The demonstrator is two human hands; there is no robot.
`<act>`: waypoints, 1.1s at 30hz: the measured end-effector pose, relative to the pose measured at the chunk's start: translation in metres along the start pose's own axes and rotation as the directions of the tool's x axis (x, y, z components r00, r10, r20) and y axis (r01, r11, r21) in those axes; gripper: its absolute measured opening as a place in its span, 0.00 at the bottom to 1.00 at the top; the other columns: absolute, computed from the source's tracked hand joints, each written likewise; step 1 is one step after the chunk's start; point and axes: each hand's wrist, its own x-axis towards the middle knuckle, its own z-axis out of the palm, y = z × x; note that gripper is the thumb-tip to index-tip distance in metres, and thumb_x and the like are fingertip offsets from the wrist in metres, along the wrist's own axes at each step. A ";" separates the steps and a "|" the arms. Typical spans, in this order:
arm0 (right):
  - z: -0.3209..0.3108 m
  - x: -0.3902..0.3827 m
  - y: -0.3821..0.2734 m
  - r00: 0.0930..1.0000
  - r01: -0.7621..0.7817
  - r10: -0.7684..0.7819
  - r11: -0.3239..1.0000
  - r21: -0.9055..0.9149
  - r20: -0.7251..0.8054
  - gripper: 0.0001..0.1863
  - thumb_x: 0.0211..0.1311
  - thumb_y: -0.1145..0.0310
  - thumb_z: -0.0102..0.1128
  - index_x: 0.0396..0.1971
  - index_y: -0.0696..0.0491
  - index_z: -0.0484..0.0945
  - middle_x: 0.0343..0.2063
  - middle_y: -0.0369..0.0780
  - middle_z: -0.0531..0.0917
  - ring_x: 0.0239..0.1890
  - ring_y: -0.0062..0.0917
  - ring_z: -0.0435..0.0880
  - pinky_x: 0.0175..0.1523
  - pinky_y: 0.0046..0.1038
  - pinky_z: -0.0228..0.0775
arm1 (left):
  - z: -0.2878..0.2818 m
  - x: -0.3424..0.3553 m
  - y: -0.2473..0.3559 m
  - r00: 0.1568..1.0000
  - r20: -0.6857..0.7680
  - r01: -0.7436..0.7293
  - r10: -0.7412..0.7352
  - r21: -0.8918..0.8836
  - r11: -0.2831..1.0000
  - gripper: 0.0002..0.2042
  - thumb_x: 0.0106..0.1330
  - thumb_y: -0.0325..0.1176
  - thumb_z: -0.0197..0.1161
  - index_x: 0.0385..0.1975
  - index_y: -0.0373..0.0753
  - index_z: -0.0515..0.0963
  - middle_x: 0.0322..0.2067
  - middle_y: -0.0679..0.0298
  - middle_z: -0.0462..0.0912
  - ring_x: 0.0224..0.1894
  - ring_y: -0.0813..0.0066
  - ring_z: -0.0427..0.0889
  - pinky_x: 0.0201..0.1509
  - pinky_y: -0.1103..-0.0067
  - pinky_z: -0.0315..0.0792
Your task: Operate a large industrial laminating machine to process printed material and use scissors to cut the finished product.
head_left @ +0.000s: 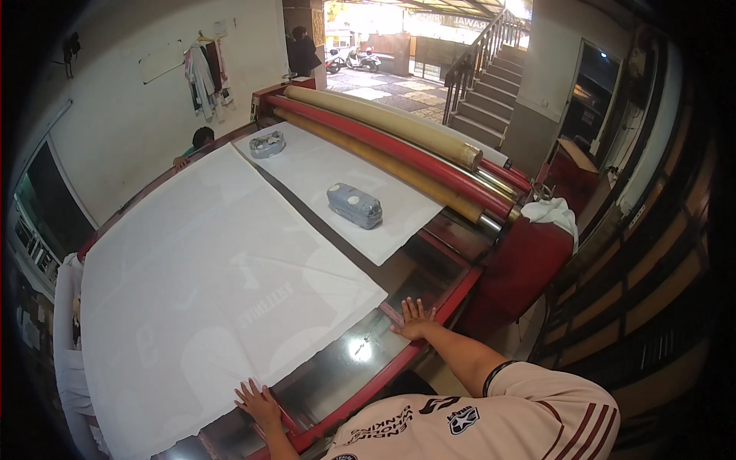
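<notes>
A large white sheet (192, 307) lies over the table of a red roller machine, with faint shapes showing on it. My left hand (258, 405) rests with spread fingers at the sheet's near edge, its fingertips on or right beside the sheet. On the table's red rim (368, 391), close to the sheet's right corner, my right hand (415, 319) lies flat with fingers apart. Beyond a dark gap is a second white sheet (399, 222). Two grey taped bundles, one block-shaped (355, 205) and one rounder (267, 144), sit on that second sheet.
Cream, red and tan rollers (383, 123) span the machine's far side. A co-worker's hand (182, 162) touches the far left edge. White cloth (550, 213) drapes the machine's right end. White fabric (69, 345) hangs at left. Stairs (483, 107) rise behind.
</notes>
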 end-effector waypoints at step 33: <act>-0.006 0.000 -0.006 1.000 -0.020 0.020 1.000 0.013 0.011 0.56 0.64 0.26 0.37 0.75 0.47 0.25 0.76 0.33 0.22 0.77 0.34 0.18 0.73 0.62 0.16 | 0.014 0.006 -0.005 0.998 0.022 -0.060 0.059 0.087 0.994 0.26 0.76 0.45 0.48 0.70 0.40 0.63 0.71 0.47 0.57 0.75 0.42 0.48 0.76 0.48 0.38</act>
